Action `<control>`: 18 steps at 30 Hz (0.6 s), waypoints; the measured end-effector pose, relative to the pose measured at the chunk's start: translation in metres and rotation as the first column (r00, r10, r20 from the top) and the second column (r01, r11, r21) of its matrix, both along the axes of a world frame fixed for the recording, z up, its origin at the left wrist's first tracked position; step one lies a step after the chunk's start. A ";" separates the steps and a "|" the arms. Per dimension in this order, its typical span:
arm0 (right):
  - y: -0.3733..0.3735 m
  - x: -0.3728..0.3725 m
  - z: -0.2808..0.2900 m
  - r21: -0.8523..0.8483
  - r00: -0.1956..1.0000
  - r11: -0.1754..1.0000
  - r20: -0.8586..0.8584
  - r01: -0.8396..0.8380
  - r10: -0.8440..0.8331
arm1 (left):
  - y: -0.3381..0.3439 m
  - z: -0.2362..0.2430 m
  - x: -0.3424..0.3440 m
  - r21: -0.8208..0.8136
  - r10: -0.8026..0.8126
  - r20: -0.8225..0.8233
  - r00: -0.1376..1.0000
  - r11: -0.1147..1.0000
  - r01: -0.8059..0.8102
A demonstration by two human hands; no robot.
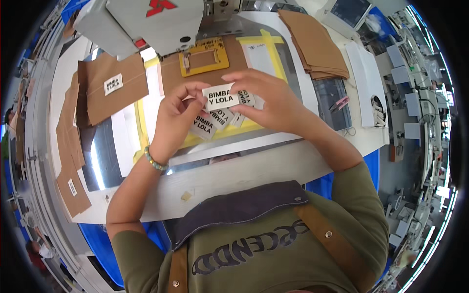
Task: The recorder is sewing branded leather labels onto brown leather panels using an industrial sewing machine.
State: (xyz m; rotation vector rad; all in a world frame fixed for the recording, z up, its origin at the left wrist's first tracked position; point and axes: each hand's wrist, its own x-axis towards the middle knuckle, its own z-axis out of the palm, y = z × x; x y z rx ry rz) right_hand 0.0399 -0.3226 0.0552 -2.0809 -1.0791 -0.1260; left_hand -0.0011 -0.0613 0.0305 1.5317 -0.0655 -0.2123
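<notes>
A small white label with black lettering is held up between my hands. My left hand pinches its left end between thumb and fingers. My right hand has its thumb and fingers at the right end, partly covering it. Just below lie several similar loose labels, overlapping on the work plate's near edge. Beyond the hands, a yellow rectangular frame with an open middle rests on a brown panel. The white sewing machine head stands over its far side.
Left of the plate lie brown pieces, one with a white label attached. At the far right is a stack of brown panels. Pink-handled snips lie near it, and a screen unit stands behind. Yellow tape borders the plate.
</notes>
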 end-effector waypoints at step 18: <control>0.019 0.021 -0.022 -0.068 0.995 0.997 0.094 -0.036 0.042 | 0.014 -0.011 0.006 -0.109 0.019 -0.064 0.998 0.994 -0.026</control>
